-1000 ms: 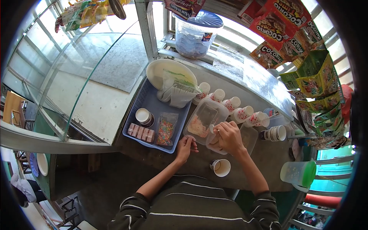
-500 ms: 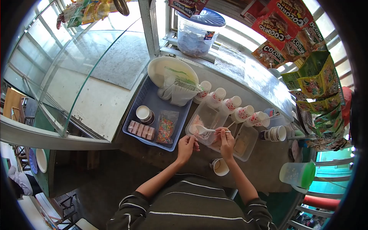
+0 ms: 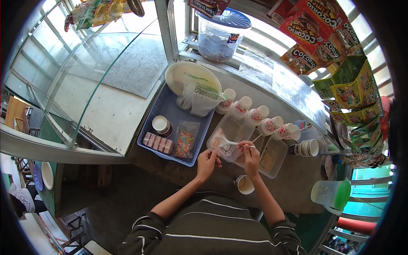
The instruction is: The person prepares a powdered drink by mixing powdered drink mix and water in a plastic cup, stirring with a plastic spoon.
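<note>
Spoon [image 3: 231, 143] lies over the clear tub [image 3: 229, 135], handle pinched by right hand [image 3: 250, 154], bowl pointing left. Left hand [image 3: 207, 162] curls shut at the tub's near edge, close to the bowl.

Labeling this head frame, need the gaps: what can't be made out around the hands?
- Head view: spoon load, too small.
- Paper cup contents: right hand and forearm overlap its rim.
- Clear container contents, blurred through plastic.
- Left hand fingertips curled under; contact with the container unclear.
</note>
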Available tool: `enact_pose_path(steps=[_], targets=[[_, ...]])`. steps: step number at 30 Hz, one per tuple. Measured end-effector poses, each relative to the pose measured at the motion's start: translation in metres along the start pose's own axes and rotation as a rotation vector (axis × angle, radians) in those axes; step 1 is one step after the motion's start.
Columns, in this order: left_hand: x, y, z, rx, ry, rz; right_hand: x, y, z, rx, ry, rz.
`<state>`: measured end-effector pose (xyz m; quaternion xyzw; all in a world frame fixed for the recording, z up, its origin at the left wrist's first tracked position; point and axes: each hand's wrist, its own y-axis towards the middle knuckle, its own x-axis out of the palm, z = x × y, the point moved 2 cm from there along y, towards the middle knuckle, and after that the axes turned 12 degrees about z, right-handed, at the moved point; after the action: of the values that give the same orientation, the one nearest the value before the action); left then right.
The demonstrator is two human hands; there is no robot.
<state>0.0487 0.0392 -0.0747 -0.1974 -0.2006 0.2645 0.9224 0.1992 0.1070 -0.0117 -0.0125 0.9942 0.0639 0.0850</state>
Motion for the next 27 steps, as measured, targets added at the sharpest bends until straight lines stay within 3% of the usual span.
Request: enact_pose_path(steps=[4,10,13,20,22,27], targets=[[-0.002,-0.001,0.002,0.028,0.002,-0.001,-0.006,0.014,-0.004,-0.132,-0.047,0.101],[-0.003,0.003,-0.001,0.042,-0.018,0.004,-0.013,0.014,-0.020,-0.285,-0.170,-0.138],[-0.002,0.001,-0.002,0.020,-0.068,0.010,-0.031,0.018,-0.010,-0.184,-0.132,0.060],[0.001,-0.001,-0.003,-0.015,-0.079,0.001,-0.028,-0.008,0.010,-0.058,-0.067,-0.006],[0.002,-0.003,0.000,0.056,0.014,-0.003,-0.015,-0.011,0.005,0.083,0.023,0.030],[0.004,-0.005,0.003,0.088,0.043,-0.004,-0.005,-0.004,-0.004,0.096,0.063,0.059]])
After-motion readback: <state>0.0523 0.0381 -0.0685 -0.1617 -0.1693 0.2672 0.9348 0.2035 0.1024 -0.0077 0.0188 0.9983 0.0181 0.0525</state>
